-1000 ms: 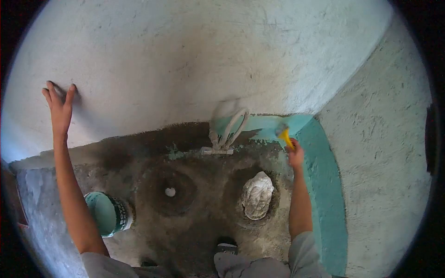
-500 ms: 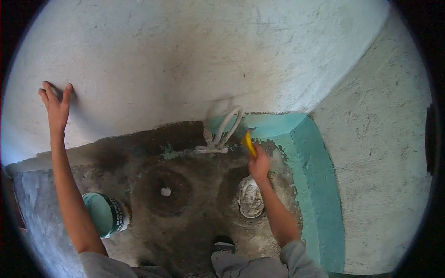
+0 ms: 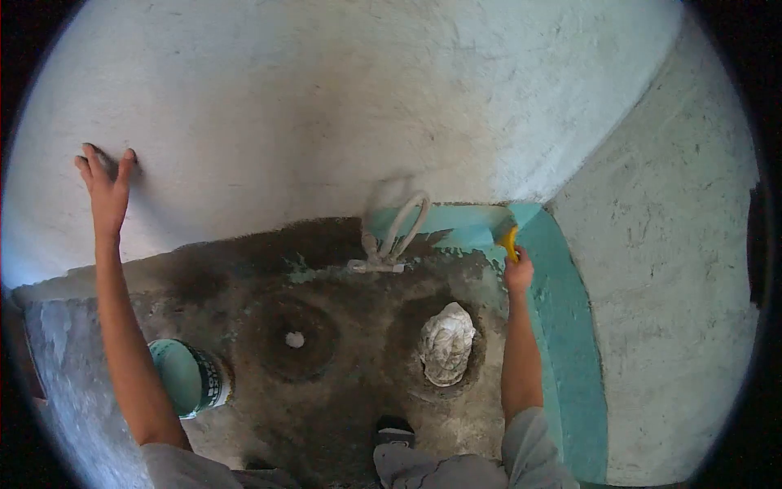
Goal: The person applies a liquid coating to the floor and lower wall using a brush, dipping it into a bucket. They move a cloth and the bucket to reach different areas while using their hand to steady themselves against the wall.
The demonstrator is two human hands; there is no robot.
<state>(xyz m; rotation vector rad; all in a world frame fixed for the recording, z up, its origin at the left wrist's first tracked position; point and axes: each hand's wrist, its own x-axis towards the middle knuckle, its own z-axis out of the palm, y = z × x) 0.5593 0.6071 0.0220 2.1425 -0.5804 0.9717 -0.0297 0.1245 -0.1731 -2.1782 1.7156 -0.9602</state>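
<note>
My right hand (image 3: 519, 269) is closed around a yellow-handled paintbrush (image 3: 510, 241). The brush's bristle end meets the green-painted strip (image 3: 472, 224) along the foot of the wall, close to the corner. My left hand (image 3: 107, 191) rests on the pale wall (image 3: 285, 114) at the left, its fingers spread and nothing in it. Below that arm stands a bucket (image 3: 181, 379) of green paint on the floor. White pipes (image 3: 399, 232) with a looped hose rise from the floor left of the brush.
A crumpled white bag (image 3: 447, 344) sits in a round hollow in the rough floor. Left of it, a pale lump (image 3: 294, 339) lies in a second dark hollow. A rough grey wall (image 3: 668, 269) bounds the right side. One shoe (image 3: 394, 430) shows at the bottom.
My right hand has carried the brush rightward along the green strip, from beside the pipes to near the corner. My left hand stays on the wall.
</note>
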